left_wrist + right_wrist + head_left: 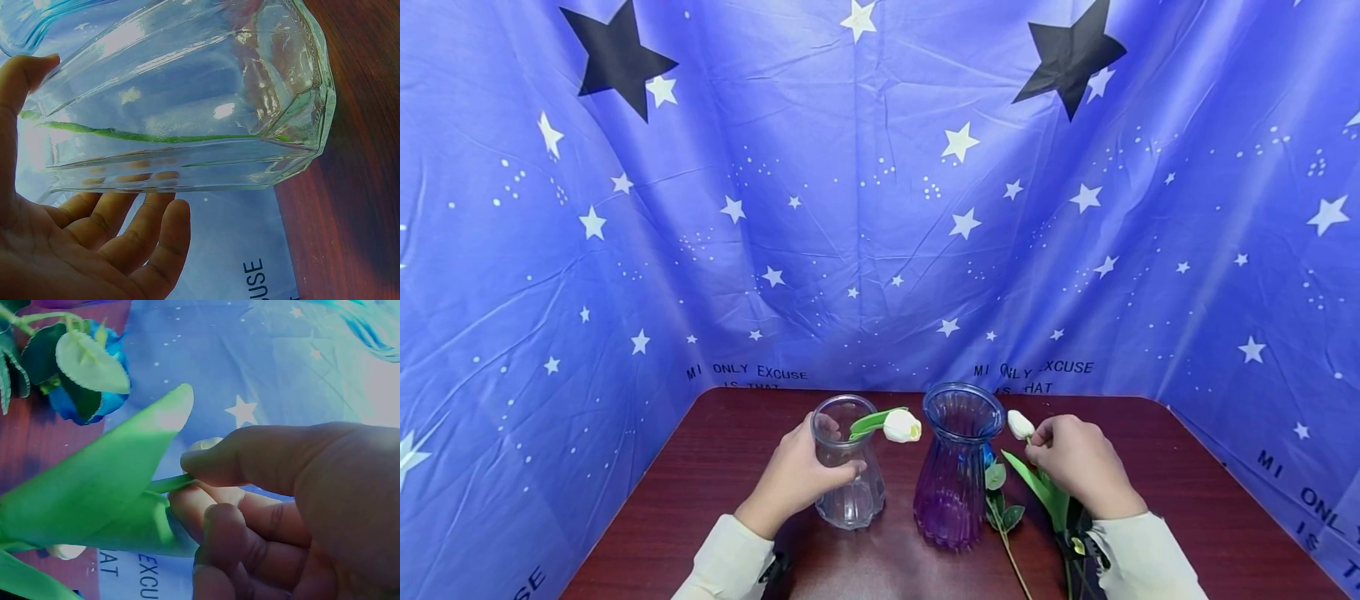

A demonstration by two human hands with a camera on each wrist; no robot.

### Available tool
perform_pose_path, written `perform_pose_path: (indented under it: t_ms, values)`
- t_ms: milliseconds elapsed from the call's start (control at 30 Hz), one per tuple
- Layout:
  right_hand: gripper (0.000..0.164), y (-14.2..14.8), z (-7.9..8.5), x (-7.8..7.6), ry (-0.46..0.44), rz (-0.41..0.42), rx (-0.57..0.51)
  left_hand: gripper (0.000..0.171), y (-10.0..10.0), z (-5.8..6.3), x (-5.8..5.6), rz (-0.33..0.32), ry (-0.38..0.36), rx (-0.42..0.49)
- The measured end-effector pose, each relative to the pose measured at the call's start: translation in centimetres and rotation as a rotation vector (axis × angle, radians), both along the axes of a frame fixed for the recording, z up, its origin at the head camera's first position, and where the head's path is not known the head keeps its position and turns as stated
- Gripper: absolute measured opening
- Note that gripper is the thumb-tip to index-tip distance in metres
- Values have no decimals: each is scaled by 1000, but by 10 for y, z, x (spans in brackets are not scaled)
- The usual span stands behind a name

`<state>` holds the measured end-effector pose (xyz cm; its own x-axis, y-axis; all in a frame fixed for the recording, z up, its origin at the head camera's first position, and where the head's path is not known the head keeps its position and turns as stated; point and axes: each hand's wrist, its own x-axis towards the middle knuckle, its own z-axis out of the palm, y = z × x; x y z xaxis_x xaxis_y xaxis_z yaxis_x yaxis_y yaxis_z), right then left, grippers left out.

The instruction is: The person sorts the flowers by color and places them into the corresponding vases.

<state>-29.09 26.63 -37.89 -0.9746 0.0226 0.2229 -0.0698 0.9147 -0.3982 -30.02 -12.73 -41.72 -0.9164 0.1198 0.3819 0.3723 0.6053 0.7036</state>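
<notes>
- Left hand (800, 473), lower centre: fingers curled round the clear vase (852, 502).
- Right hand (1081, 463), lower right: fingertips pinching a white tulip (1019, 425) below its bloom.
- Blue backdrop (850, 208), below mid-frame: "MI ONLY EXCUSE IS THAT".

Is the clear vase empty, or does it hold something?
Not empty: one tulip leans out, its green stem visible inside the vase.
</notes>
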Motion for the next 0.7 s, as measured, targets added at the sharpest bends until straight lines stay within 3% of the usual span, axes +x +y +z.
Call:
perform_pose_path:
  t_ms: [700]
  values:
    - [11, -6, 28, 17, 97, -24, -49, 65, 0, -1, -1, 2, -4, -2]
